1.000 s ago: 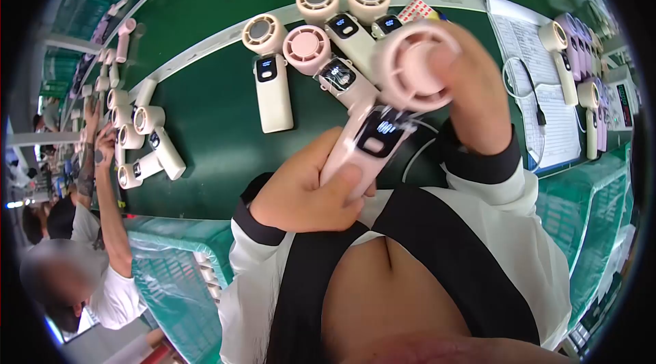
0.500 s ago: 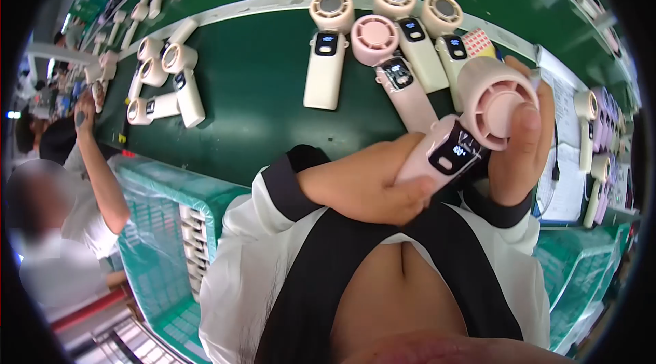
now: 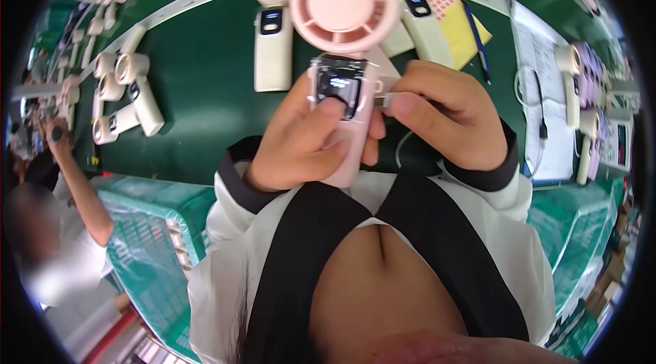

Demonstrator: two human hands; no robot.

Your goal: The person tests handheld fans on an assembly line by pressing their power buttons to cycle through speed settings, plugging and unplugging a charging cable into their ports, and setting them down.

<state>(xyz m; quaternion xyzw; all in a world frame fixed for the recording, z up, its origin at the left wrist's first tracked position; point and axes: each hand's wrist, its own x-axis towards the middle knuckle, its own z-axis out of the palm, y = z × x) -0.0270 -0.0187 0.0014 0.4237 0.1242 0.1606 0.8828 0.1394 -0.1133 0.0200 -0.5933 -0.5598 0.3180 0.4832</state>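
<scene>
The work on one pink handheld fan [image 3: 342, 66] looks to be midway: its screen is lit, a shiny film seems to cover the area around it, and a small plug [image 3: 387, 101] is at the side of its body, though whether the plug sits in a port cannot be told. The fan is held up over the near edge of the counter [image 3: 212, 131], not set down, its round head farthest from the person. The left hand [image 3: 294, 142] is wrapped around the handle with the thumb lying near the screen; the right hand [image 3: 454, 118] pinches the plug between thumb and forefinger. Nothing shows which of the other units are finished, but a cream fan to the left [image 3: 273, 43] and a cream fan to the right [image 3: 427, 32] also have lit screens. The counter is dark green, with a yellow pad [image 3: 465, 36], a sheet of red-and-white stickers [image 3: 441, 0] and a blue pen [image 3: 478, 43] beyond the right hand, then printed sheets [image 3: 550, 97] bearing a cable. More cream fans [image 3: 145, 108] lie in a cluster at far left, near a co-worker [image 3: 82, 186]. Film-lined green crates [image 3: 140, 231] flank the seat.
</scene>
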